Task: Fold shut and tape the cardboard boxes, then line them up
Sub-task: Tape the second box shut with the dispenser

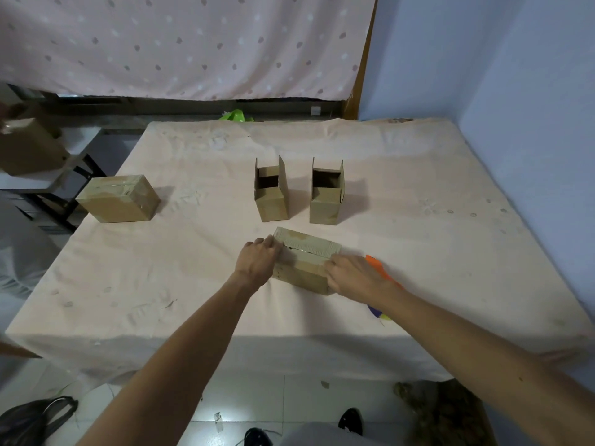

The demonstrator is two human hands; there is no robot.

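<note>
- Cardboard boxes, small and brown: four are on the table with the pale pink cloth [193, 278], and a fifth brown box [29, 146] sits off the table, far to the left.
- One low brown cardboard box [302, 268] lies near the front edge of the table, between the two hands. Its top flaps are folded down, with a thin dark line between them.
- Left hand [257, 260]: the fingers are close together and bent over the left end of the low box's top.
- Right hand [354, 273]: the fingers lie flat and close together on the near flap, at the right end.
- Two tall open boxes stand just behind the low box, side by side but apart: the left open box [272, 197] and the right open box [325, 201]. Their flaps stick up.
- One taped brown cardboard box [117, 199] stands well to the left of the low box, shut, with shiny tape on top.
- One orange plastic thing [378, 267] lies just right of the low box, partly hidden by the right arm.
</note>
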